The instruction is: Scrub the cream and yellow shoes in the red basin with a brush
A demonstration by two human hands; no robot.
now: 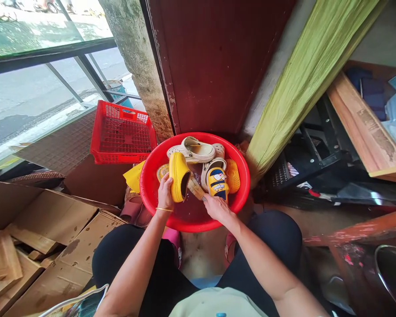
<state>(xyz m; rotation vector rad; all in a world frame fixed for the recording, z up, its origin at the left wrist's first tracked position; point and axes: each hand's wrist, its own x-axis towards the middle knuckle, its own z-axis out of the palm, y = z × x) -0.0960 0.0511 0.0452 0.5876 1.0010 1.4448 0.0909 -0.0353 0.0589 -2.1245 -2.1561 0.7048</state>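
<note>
1. A dark red door (211, 61) fills the view ahead, and a green cloth (303, 88) hangs to its right.
2. Opened cardboard boxes (49, 215) lie at the lower left, with a red plastic crate (122, 132) farther up, near the basin.
3. A red plastic basin (198, 135) sits low between the person's black-clad knees (273, 237), with dark water (188, 211) in its bottom.
4. A pale clog (193, 149), a yellow and navy slide sandal (217, 182) and an orange shoe (232, 176) lie heaped in the basin.
5. The left hand (165, 193) is closed around a yellow clog (180, 176), holding it inside the basin, above the water.
6. The right hand (218, 209) is closed around a brush (196, 188), whose bristle end touches the side of the yellow clog.
7. A thin gold bracelet (164, 209) circles the left wrist.
</note>
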